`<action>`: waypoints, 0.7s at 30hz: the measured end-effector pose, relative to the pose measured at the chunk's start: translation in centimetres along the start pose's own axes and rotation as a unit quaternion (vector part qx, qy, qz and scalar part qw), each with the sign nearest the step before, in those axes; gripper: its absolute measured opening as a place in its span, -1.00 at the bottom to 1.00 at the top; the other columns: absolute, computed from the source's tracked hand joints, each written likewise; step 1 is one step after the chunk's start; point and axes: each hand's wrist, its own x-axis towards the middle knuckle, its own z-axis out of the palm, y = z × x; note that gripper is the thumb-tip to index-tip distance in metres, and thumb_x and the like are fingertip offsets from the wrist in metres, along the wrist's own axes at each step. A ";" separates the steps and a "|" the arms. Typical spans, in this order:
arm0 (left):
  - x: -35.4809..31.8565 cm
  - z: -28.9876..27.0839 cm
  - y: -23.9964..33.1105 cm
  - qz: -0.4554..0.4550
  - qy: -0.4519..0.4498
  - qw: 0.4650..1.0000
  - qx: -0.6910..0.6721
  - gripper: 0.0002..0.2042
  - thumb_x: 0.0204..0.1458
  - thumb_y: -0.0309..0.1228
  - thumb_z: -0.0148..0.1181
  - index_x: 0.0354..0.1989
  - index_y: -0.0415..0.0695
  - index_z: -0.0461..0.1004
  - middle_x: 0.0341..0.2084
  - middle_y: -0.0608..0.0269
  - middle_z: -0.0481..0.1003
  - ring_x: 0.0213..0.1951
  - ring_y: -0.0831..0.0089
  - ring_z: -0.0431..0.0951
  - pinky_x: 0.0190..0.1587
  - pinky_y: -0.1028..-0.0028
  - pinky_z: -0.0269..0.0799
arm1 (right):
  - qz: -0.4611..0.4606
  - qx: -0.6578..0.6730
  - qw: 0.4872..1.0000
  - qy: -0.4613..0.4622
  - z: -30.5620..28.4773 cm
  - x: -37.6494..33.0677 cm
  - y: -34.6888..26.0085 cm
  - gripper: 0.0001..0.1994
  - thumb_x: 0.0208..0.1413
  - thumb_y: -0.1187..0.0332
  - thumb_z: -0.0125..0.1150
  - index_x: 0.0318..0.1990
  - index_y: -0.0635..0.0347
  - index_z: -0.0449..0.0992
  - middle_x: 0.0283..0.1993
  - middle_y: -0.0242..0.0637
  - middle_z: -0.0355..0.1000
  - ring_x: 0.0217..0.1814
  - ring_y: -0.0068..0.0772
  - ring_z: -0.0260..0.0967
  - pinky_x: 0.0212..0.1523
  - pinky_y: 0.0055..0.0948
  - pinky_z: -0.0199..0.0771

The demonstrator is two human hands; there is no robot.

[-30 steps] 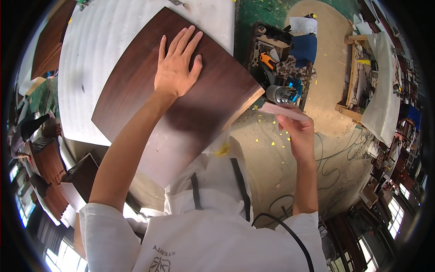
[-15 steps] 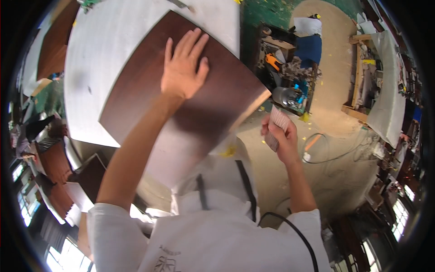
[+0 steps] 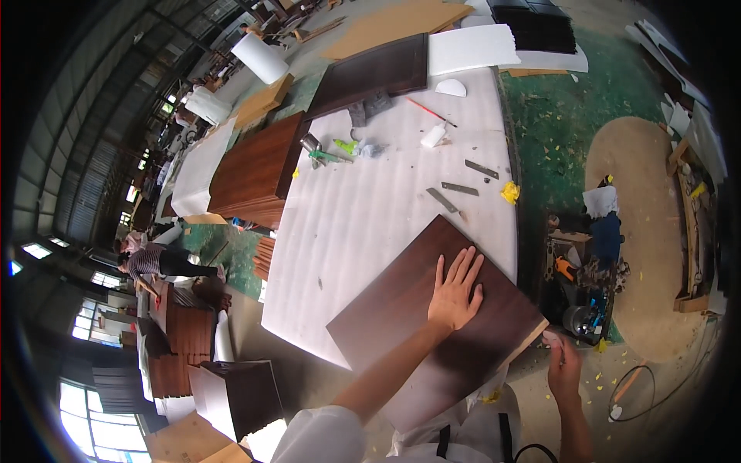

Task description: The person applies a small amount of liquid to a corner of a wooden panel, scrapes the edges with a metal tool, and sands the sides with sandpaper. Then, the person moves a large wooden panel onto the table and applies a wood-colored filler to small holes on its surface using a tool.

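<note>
A dark brown wooden panel lies slantwise on the white-covered table, its near corner jutting past the table toward my body. My left hand rests flat on the panel with its fingers stretched out. At the panel's right corner, beside its pale bare edge, is my right hand, fingers closed. It grips a folded piece of sandpaper, pinkish and striped, which is now mostly hidden by the fingers.
On the table lie flat metal strips, a white bottle, a red pencil, a green-handled spray gun and a yellow scrap. A tool cart stands right. A person works at far left.
The view has swung up and left, bringing in more of the table and the workshop. My right hand has moved up to the panel's right corner. My left hand stays on the panel.
</note>
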 end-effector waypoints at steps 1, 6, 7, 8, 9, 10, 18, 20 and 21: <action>0.4 0.2 -0.4 0.009 0.027 1.000 0.006 -0.35 0.28 -0.22 -0.03 0.56 -0.05 0.15 0.58 0.15 0.07 0.60 0.21 -0.01 0.61 -0.09 -0.34 | 0.046 0.035 0.998 0.014 0.0 -0.1 0.7 -0.71 0.49 0.35 0.01 0.16 0.32 0.53 -0.17 -0.11 0.65 -0.18 -0.32 0.66 -0.16 -0.35 0.63; 0.0 1.6 -0.5 0.040 0.099 0.994 -0.004 -0.39 0.21 -0.30 0.05 0.49 -0.05 0.28 0.51 0.11 0.22 0.56 0.16 0.12 0.58 -0.14 -0.21 | 0.205 0.099 0.972 0.067 -1.3 -3.6 4.3 -0.69 0.56 0.18 -0.05 0.05 0.16 0.58 -0.53 -0.38 0.47 -0.60 -0.62 0.37 -0.61 -0.55 0.35; 0.2 1.6 -0.4 0.027 0.086 0.996 -0.008 -0.39 0.22 -0.29 0.05 0.50 -0.03 0.27 0.50 0.11 0.23 0.55 0.16 0.12 0.58 -0.12 -0.22 | 0.227 0.118 0.965 0.062 -0.6 -3.7 3.1 -0.76 0.51 0.21 0.08 0.05 0.14 0.59 -0.54 -0.39 0.46 -0.64 -0.64 0.35 -0.63 -0.57 0.34; 0.1 1.4 -0.5 0.027 0.083 0.996 -0.010 -0.40 0.24 -0.29 0.03 0.50 -0.03 0.27 0.51 0.12 0.21 0.56 0.17 0.11 0.59 -0.09 -0.23 | 0.252 0.164 0.952 0.050 0.1 -4.1 2.3 -0.79 0.44 0.25 0.22 0.05 0.14 0.61 -0.55 -0.39 0.47 -0.65 -0.66 0.35 -0.65 -0.59 0.31; 0.3 1.3 -0.5 0.023 0.067 0.997 -0.009 -0.41 0.26 -0.28 0.01 0.50 -0.03 0.26 0.53 0.14 0.19 0.56 0.17 0.10 0.59 -0.08 -0.24 | 0.299 0.155 0.941 0.039 0.7 -4.2 1.4 -0.74 0.38 0.17 0.31 0.03 0.15 0.63 -0.56 -0.37 0.48 -0.65 -0.62 0.39 -0.65 -0.58 0.29; 0.6 0.8 -0.1 0.017 0.052 0.998 -0.012 -0.41 0.27 -0.27 -0.01 0.51 -0.02 0.25 0.54 0.15 0.17 0.57 0.18 0.08 0.60 -0.07 -0.26 | 0.331 0.157 0.930 0.022 1.1 -4.0 0.3 -0.73 0.36 0.16 0.35 -0.02 0.17 0.65 -0.56 -0.36 0.51 -0.63 -0.61 0.42 -0.64 -0.57 0.32; 0.1 0.9 -0.6 0.009 0.049 0.999 -0.008 -0.43 0.31 -0.24 -0.04 0.52 -0.01 0.24 0.54 0.23 0.16 0.57 0.21 0.06 0.60 -0.06 -0.27 | 0.357 0.031 0.934 0.012 5.4 -2.8 -1.4 -0.56 0.25 0.12 0.46 -0.51 0.34 0.61 -0.62 -0.52 0.41 -0.56 -0.77 0.28 -0.56 -0.51 0.26; 0.3 1.1 -0.6 0.004 0.046 0.999 -0.011 -0.42 0.31 -0.24 -0.05 0.53 0.02 0.23 0.55 0.24 0.15 0.58 0.23 0.05 0.61 -0.05 -0.28 | 0.288 0.038 0.955 0.065 6.9 -3.9 1.1 -0.57 0.26 0.12 0.45 -0.49 0.33 0.64 -0.60 -0.52 0.45 -0.57 -0.80 0.28 -0.57 -0.57 0.23; 0.4 1.1 -0.5 0.008 0.049 0.999 -0.012 -0.42 0.31 -0.24 -0.05 0.53 0.03 0.22 0.55 0.25 0.15 0.58 0.24 0.05 0.61 -0.05 -0.28 | 0.265 0.063 0.958 0.090 6.4 -1.9 1.7 -0.58 0.26 0.12 0.45 -0.48 0.34 0.65 -0.60 -0.52 0.46 -0.56 -0.79 0.29 -0.57 -0.58 0.24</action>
